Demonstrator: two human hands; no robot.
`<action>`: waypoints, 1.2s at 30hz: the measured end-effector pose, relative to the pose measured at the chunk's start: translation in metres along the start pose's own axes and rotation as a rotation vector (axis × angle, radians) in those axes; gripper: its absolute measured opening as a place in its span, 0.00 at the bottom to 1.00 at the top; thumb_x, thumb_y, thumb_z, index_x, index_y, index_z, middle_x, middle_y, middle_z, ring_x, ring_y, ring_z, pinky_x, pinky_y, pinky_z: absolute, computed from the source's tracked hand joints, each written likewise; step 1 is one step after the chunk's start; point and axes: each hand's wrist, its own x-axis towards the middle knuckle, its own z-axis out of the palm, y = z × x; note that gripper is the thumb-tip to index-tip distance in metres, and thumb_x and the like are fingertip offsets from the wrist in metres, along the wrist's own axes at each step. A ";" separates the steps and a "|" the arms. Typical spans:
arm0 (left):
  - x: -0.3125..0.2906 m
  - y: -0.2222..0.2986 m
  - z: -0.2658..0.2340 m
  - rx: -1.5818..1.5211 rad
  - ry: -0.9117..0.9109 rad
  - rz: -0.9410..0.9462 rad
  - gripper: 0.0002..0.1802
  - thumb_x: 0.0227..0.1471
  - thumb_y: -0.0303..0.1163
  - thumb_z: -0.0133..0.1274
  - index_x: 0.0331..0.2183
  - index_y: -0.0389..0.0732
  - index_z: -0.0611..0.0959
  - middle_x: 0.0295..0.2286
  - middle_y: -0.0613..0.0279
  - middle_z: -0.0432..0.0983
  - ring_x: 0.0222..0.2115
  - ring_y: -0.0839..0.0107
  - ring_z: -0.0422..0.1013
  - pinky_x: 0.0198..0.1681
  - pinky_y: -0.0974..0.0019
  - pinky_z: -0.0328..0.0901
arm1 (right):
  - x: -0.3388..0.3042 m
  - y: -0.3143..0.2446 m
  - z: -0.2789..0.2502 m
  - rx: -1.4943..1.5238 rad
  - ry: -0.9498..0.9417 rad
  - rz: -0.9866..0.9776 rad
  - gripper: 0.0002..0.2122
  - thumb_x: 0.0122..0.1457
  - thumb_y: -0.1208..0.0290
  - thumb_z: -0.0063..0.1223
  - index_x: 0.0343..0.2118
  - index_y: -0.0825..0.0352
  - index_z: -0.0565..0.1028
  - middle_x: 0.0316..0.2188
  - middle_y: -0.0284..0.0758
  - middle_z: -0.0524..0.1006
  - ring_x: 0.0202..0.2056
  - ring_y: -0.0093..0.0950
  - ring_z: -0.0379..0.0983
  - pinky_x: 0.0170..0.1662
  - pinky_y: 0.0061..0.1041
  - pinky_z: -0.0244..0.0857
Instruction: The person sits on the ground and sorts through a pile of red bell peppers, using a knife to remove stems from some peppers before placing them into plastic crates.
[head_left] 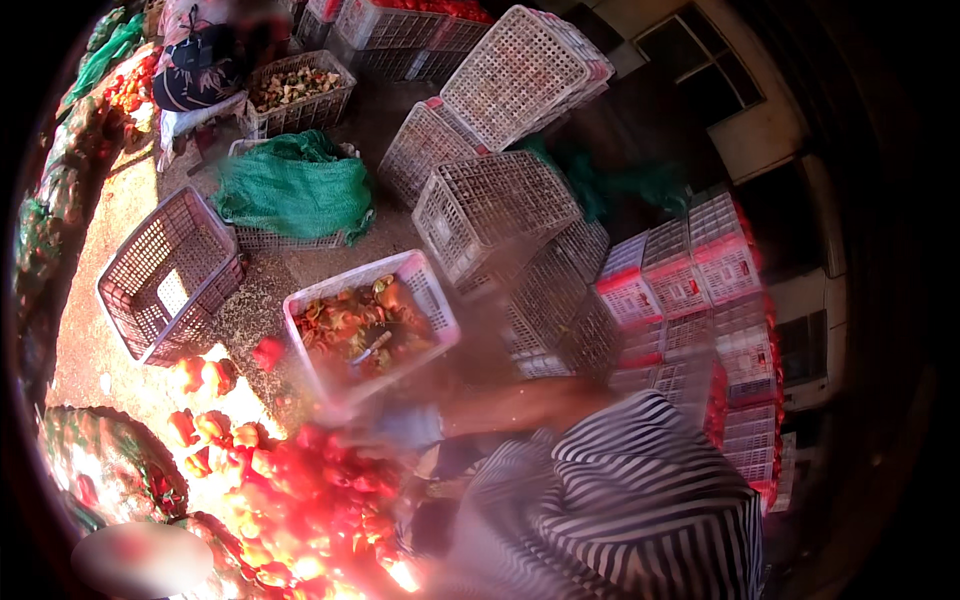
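Observation:
My right forearm, in a striped sleeve, reaches left from the lower right. At its end my right hand (392,424), in what looks like a pale bluish glove, is smeared by motion. It is between the near rim of a pale pink-white plastic basket (440,300) and a heap of red bell peppers (310,490). Whether it holds anything is unclear. In the basket lie orange and greenish pepper scraps (345,318) and a knife (372,347) with a pale handle. I cannot make out my left hand.
An empty purple-grey crate (140,250) stands left of the basket. Behind it, a green mesh sack (295,185) covers another crate. Stacked empty crates (495,205) stand behind right; crates of red peppers (690,260) farther right. Another person (200,75) is at far left.

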 end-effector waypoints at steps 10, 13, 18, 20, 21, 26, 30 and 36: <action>-0.023 -0.149 -0.083 -0.466 0.071 0.043 0.21 0.60 0.36 0.51 0.54 0.41 0.72 0.33 0.67 0.72 0.27 0.76 0.71 0.26 0.74 0.64 | -0.003 -0.024 0.131 0.026 -0.273 -0.199 0.17 0.49 0.61 0.57 0.42 0.60 0.77 0.50 0.35 0.72 0.46 0.33 0.74 0.38 0.36 0.70; -0.026 -0.169 -0.067 -0.356 0.389 -0.062 0.25 0.59 0.35 0.52 0.56 0.40 0.69 0.36 0.65 0.71 0.28 0.74 0.72 0.27 0.74 0.65 | -0.009 -0.024 0.160 0.218 -0.463 0.063 0.15 0.58 0.61 0.55 0.47 0.58 0.75 0.38 0.36 0.78 0.39 0.35 0.77 0.37 0.35 0.70; 0.000 -0.270 -0.086 -0.599 0.564 -0.060 0.25 0.59 0.35 0.53 0.56 0.39 0.70 0.39 0.61 0.71 0.31 0.72 0.73 0.30 0.73 0.67 | -0.015 -0.014 0.220 0.222 -0.793 -0.179 0.17 0.59 0.59 0.53 0.49 0.60 0.74 0.33 0.36 0.78 0.33 0.35 0.77 0.36 0.36 0.70; 0.031 -0.294 -0.098 -0.519 0.694 -0.024 0.25 0.58 0.36 0.54 0.55 0.37 0.71 0.41 0.59 0.72 0.32 0.71 0.73 0.32 0.72 0.68 | -0.001 -0.009 0.250 0.229 -0.852 -0.216 0.17 0.59 0.59 0.53 0.48 0.61 0.74 0.34 0.36 0.77 0.34 0.35 0.77 0.37 0.35 0.69; 0.054 -0.297 -0.107 -0.399 0.780 -0.005 0.26 0.58 0.37 0.55 0.55 0.36 0.72 0.42 0.58 0.72 0.34 0.69 0.74 0.33 0.70 0.69 | 0.003 -0.005 0.277 0.255 -0.885 -0.236 0.17 0.58 0.60 0.53 0.48 0.61 0.74 0.34 0.36 0.77 0.34 0.34 0.76 0.37 0.35 0.69; 0.155 -0.291 -0.158 0.133 0.916 0.239 0.39 0.53 0.42 0.60 0.60 0.33 0.66 0.53 0.43 0.69 0.52 0.54 0.69 0.53 0.57 0.66 | -0.005 0.018 0.342 0.083 -0.919 -0.279 0.19 0.55 0.63 0.56 0.50 0.62 0.73 0.34 0.36 0.76 0.36 0.34 0.75 0.39 0.35 0.67; 0.218 -0.271 -0.177 0.260 0.945 0.393 0.48 0.46 0.48 0.65 0.59 0.29 0.64 0.53 0.38 0.66 0.55 0.44 0.63 0.58 0.51 0.61 | -0.002 0.010 0.350 0.013 -1.076 -0.410 0.22 0.52 0.64 0.58 0.51 0.62 0.72 0.34 0.36 0.75 0.36 0.34 0.74 0.37 0.34 0.65; 0.268 -0.309 -0.163 0.185 1.079 0.535 0.53 0.38 0.42 0.71 0.60 0.34 0.63 0.54 0.40 0.64 0.56 0.45 0.62 0.59 0.50 0.60 | -0.004 0.022 0.365 0.136 -0.882 -0.378 0.23 0.50 0.65 0.60 0.50 0.63 0.72 0.36 0.36 0.73 0.34 0.34 0.73 0.35 0.33 0.64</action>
